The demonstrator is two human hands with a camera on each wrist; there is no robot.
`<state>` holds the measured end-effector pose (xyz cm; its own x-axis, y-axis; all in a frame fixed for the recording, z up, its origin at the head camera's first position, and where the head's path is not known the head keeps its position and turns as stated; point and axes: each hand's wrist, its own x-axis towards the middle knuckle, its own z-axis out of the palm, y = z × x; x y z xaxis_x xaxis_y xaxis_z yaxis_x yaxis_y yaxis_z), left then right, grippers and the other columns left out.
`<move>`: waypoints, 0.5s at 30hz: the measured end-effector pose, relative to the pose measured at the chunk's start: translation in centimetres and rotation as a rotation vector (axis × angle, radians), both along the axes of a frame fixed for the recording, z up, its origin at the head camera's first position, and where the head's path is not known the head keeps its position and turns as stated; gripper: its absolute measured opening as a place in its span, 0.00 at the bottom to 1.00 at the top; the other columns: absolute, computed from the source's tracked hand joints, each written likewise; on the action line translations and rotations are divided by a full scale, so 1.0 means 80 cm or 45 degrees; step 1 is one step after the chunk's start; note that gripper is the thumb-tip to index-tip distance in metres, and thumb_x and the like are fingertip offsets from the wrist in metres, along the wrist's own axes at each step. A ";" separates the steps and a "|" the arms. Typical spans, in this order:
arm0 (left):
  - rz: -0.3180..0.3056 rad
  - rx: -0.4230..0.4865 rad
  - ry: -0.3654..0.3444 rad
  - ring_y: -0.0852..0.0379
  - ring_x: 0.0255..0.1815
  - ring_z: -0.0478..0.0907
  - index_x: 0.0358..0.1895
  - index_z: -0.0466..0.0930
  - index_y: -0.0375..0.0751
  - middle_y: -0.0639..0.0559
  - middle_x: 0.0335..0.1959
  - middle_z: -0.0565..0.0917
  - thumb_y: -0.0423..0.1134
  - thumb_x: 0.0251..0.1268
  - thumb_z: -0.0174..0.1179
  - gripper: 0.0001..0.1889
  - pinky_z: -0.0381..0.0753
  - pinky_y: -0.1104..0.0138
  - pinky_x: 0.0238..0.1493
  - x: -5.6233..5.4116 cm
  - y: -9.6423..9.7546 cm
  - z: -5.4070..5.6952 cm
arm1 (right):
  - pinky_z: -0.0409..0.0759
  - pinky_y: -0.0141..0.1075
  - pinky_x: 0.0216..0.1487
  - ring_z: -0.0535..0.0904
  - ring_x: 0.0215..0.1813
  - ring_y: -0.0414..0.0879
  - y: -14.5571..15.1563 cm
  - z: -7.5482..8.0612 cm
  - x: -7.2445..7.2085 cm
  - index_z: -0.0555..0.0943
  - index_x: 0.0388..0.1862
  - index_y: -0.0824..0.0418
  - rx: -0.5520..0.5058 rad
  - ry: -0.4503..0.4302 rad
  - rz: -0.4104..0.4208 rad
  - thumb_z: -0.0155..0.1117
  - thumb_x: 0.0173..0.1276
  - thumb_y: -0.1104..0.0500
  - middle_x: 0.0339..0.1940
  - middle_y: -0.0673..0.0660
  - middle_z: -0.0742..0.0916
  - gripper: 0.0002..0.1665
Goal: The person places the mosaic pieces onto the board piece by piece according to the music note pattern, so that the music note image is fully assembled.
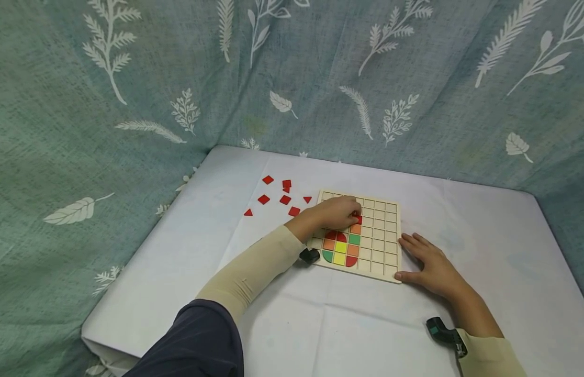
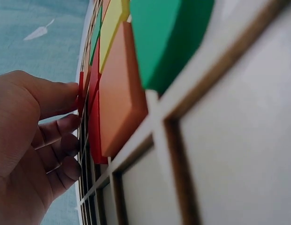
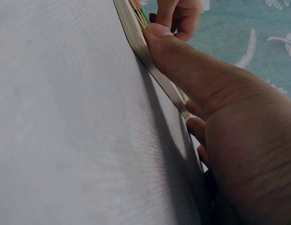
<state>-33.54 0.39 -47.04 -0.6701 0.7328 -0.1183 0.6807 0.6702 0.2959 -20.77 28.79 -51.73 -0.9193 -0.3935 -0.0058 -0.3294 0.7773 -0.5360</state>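
Note:
A pale wooden grid board lies on the white-covered table. Thumb and fingertips of my left hand are at a red square tile at the top of a column of coloured tiles; in the left wrist view the thumb tip meets this red tile and the other fingers are curled. Nearer on the board sit an orange tile, a green rounded tile and a yellow tile. My right hand lies spread at the board's right edge, its thumb resting on the near corner.
Loose red pieces, squares such as this one and triangles such as this one, lie left of the board. A leaf-patterned curtain hangs behind the table. A black wrist camera is by the left wrist.

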 end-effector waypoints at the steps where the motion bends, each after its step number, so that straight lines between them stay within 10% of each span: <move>1: -0.002 0.001 0.001 0.59 0.38 0.69 0.43 0.78 0.48 0.56 0.40 0.73 0.44 0.73 0.51 0.07 0.70 0.67 0.41 0.000 0.000 0.000 | 0.49 0.66 0.66 0.48 0.77 0.59 0.000 0.000 0.000 0.62 0.76 0.60 -0.002 0.000 0.001 0.71 0.51 0.30 0.76 0.60 0.63 0.61; 15: 0.084 0.047 0.004 0.62 0.49 0.73 0.56 0.80 0.48 0.57 0.51 0.76 0.44 0.72 0.54 0.14 0.72 0.66 0.53 -0.006 -0.027 0.011 | 0.50 0.66 0.65 0.48 0.77 0.60 -0.002 0.004 0.001 0.61 0.76 0.61 0.013 -0.002 -0.004 0.70 0.51 0.29 0.75 0.61 0.63 0.62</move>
